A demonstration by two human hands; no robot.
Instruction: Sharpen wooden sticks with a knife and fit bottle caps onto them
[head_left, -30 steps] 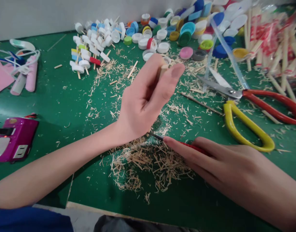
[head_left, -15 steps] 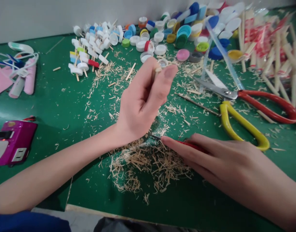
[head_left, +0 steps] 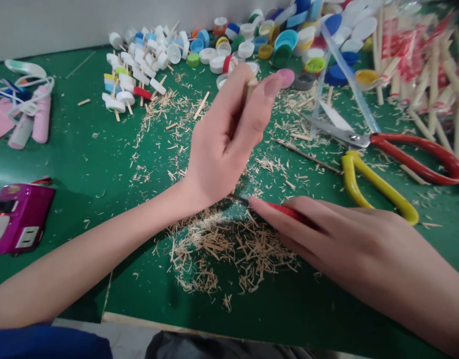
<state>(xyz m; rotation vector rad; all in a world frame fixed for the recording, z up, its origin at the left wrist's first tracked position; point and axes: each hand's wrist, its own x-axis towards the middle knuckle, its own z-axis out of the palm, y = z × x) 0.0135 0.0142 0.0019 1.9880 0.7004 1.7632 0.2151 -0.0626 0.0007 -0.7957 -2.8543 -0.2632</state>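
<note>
Fingers curled, my left hand [head_left: 229,134] is closed round a pale wooden stick [head_left: 252,84], whose end shows between thumb and forefinger. My right hand [head_left: 338,239] grips a red-handled knife [head_left: 289,212] with the forefinger stretched along it. The dark blade points left, and its tip is near the heel of my left hand, partly hidden. Beneath and in front of both hands lies a pile of thin wood shavings [head_left: 214,244] on the green table [head_left: 139,309].
Scissors [head_left: 354,139] with red and yellow handles and a thin metal rod [head_left: 308,155] lie at right. Behind are bottle caps [head_left: 246,49], white caps on sticks [head_left: 139,65] and wrapped sticks [head_left: 412,60]. A purple device [head_left: 23,217] sits at left.
My left hand has moved slightly up and to the right, with the stick still in it. My right hand and the knife have shifted slightly upward in view.
</note>
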